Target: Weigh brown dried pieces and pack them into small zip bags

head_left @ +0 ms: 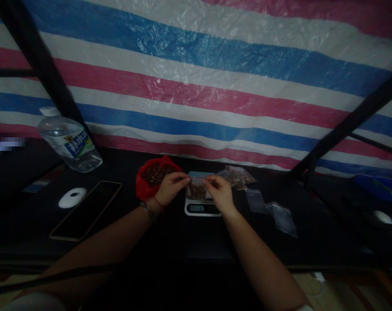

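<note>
A small clear zip bag (197,189) with brown dried bits in it is held by its top edge over a white digital scale (189,210). My left hand (171,185) pinches the bag's upper left corner, and my right hand (220,191) grips the upper right. Whether the bag rests on the scale's plate I cannot tell. Left of the scale, close to my left hand, stands a red bag (143,183) open at the top, full of brown dried pieces. Several filled zip bags (237,176) lie in a heap just beyond my right hand.
Flat clear zip bags (257,201) lie right of the scale on the black table (196,242). On the left are a phone (89,211), a round white object (72,198) and a large plastic bottle (69,140). Dark frame bars slant at both sides before a striped sheet (196,90).
</note>
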`<action>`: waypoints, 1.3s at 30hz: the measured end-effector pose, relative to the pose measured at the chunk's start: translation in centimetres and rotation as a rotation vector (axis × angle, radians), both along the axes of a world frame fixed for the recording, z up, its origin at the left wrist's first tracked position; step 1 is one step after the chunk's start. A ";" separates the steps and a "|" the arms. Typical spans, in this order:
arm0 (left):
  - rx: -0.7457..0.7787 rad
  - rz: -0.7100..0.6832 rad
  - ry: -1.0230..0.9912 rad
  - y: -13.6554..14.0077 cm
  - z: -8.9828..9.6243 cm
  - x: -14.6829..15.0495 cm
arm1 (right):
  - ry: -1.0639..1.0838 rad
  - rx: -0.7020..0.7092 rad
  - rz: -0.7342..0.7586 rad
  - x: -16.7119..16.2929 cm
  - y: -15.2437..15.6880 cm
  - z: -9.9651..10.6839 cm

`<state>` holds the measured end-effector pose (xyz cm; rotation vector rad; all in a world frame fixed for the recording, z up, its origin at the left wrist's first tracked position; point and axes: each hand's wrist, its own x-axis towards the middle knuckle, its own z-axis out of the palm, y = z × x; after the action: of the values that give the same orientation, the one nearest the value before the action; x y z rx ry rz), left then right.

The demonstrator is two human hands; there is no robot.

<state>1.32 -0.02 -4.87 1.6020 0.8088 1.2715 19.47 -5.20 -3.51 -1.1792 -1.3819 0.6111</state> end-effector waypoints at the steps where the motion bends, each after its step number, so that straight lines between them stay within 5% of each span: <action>1: -0.002 -0.001 0.004 -0.1 0.1 0.0 | -0.005 0.003 -0.003 0.0 0.0 0.0; 39: 0.170 -0.136 0.088 -1.4 0.6 0.3 | -0.277 0.138 0.073 -1.1 -1.0 0.6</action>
<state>1.58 -1.38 -4.31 1.8278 0.6468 1.2058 18.33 -6.22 -2.93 -1.1365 -1.6792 0.4058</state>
